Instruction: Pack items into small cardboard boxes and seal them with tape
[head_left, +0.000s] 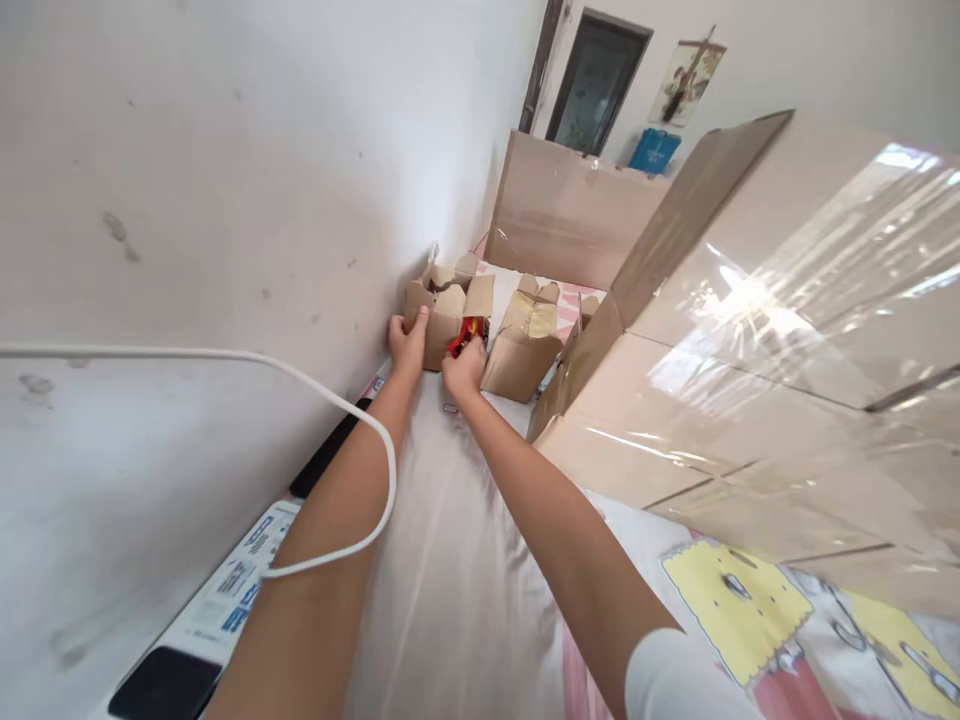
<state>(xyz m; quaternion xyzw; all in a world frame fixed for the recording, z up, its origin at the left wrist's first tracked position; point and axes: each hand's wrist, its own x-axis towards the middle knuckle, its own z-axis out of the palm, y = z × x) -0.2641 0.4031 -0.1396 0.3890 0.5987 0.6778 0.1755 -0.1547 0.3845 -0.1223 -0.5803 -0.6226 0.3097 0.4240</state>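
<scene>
Clasping the left corner of an open cardboard box (442, 335), the left hand (407, 342) is seen in the head view, just left of the frame's centre. The right hand (465, 368) is closed on a small red packet (469, 332), which is at the front right of this box, near the centre. Just to the right stands a second cardboard box (517, 366). At the right of the frame is a large tape-covered carton (675, 420), and a white cable (330, 395) crosses the left side.
</scene>
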